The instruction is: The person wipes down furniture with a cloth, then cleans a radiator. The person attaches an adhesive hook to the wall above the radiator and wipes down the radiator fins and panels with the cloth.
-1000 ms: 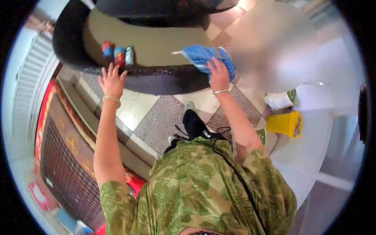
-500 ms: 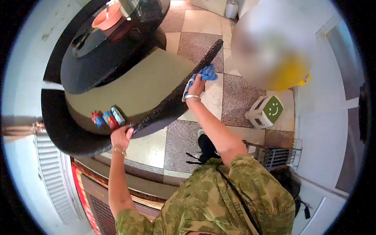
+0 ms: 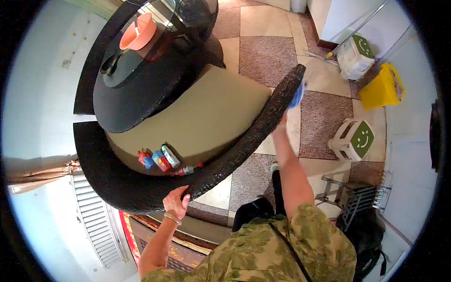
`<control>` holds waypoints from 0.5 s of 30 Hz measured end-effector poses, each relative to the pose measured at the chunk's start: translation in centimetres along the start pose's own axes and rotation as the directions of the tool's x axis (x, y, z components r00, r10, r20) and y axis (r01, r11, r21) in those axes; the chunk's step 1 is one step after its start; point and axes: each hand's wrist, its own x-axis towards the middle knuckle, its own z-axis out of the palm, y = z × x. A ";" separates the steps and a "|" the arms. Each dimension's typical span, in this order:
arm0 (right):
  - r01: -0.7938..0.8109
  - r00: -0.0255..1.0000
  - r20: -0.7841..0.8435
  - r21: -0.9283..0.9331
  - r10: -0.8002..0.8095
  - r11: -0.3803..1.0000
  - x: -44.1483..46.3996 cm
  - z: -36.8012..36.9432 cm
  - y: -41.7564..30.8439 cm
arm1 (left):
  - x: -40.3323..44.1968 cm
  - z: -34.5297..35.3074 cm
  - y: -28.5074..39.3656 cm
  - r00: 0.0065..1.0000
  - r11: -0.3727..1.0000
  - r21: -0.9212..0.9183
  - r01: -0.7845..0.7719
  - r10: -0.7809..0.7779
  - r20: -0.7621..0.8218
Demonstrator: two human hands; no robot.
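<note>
A sofa with an olive seat [image 3: 211, 117] has a curved black back [image 3: 225, 160] running along my side. My left hand [image 3: 175, 202] grips the edge of that back, its fingers bent over the rim and the thumb apart. Beyond the far right end, my right hand [image 3: 282, 123] is mostly hidden behind the back. There it holds a blue cloth [image 3: 297, 97], of which only a part shows against the outer side. On the seat near my left hand lie several small coloured packets [image 3: 161, 161], a white tube [image 3: 170, 155] and a small red-capped bottle [image 3: 187, 170].
Behind the seat stands a black table [image 3: 127, 108] with a pink bowl [image 3: 139, 33] on it. To the right are two white stools with green tops [image 3: 362, 140], a yellow bin [image 3: 381, 87] and a dark folding frame [image 3: 359, 202]. A radiator [image 3: 96, 221] is at left.
My right hand and the cloth have gone from the top of the sofa back to its outer side. My left hand stays at the rim. The view has shifted, and the small bottle now shows.
</note>
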 end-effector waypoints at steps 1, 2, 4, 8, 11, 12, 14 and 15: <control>-0.008 1.000 -0.022 -0.004 0.008 1.000 -1.1 -3.0 3.2 | 0.1 0.1 -0.1 1.000 1.000 0.001 -0.009 0.009 -0.010; -0.061 0.994 -0.091 -0.076 0.054 0.995 -3.6 -4.2 5.7 | 0.1 -0.2 0.0 1.000 1.000 0.012 -0.013 0.013 0.026; -0.338 0.925 -0.270 -0.253 0.269 0.907 -11.3 -5.0 10.0 | -0.1 -0.2 0.0 0.999 0.999 0.053 -0.006 0.004 0.041; -0.396 0.860 -0.251 0.220 0.444 0.892 -22.5 -0.3 15.8 | 0.2 -0.1 -0.5 0.999 0.996 0.080 -0.040 0.037 0.039; -0.411 0.784 -0.322 0.371 0.531 0.832 -21.2 3.5 13.2 | 0.3 -0.3 -0.1 0.990 0.991 0.076 -0.111 0.104 0.094; -0.397 0.796 -0.323 0.360 0.512 0.844 -19.7 3.2 12.5 | 0.5 -0.2 -0.1 0.994 0.993 0.082 -0.087 0.080 0.079; -0.112 0.950 -0.267 0.181 0.159 0.977 -16.3 1.4 12.1 | 0.3 0.2 -0.9 0.989 0.988 0.049 -0.149 0.148 0.017; -0.051 0.988 -0.132 0.199 0.079 0.979 -16.0 2.7 10.0 | 0.3 0.3 -1.1 0.984 0.983 0.051 -0.174 0.172 0.043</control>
